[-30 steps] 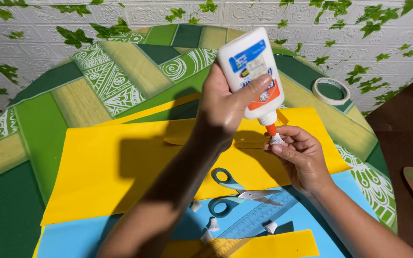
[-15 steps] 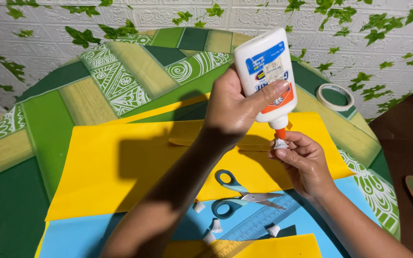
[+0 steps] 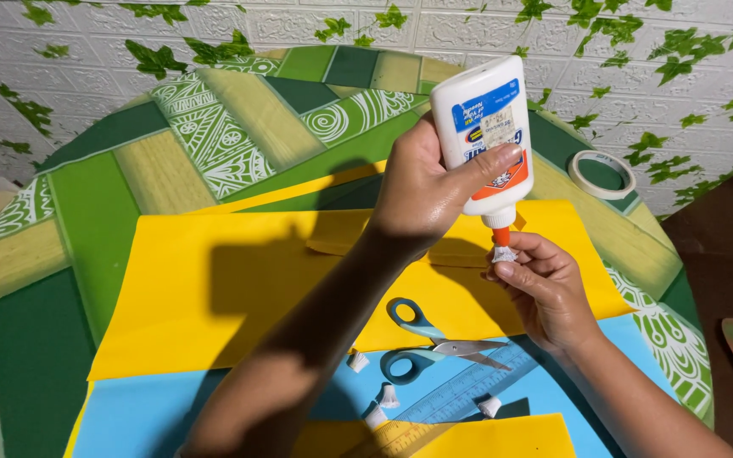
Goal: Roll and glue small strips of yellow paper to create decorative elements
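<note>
My left hand [image 3: 424, 191] grips a white glue bottle [image 3: 481, 136] upside down, its orange nozzle pointing down. My right hand [image 3: 540, 284] sits just below, fingertips pinching a small white crumpled paper bit [image 3: 503, 254] right at the nozzle tip. Both hands hover over a large yellow paper sheet [image 3: 214, 297] on the round table. A narrow yellow paper strip [image 3: 337, 246] lies on the sheet under my left wrist.
Blue-handled scissors [image 3: 422, 339] and a clear ruler [image 3: 477, 386] lie on blue paper [image 3: 129, 416] near me, with several small white paper bits [image 3: 358, 360] around. A tape roll [image 3: 601, 174] rests at the far right of the green patterned tablecloth [image 3: 69, 212]. Another yellow sheet [image 3: 502, 437] lies nearest.
The bottle and both hands have stayed together, shifting only slightly; the view has moved a little. My right fingers remain pinched at the nozzle.
</note>
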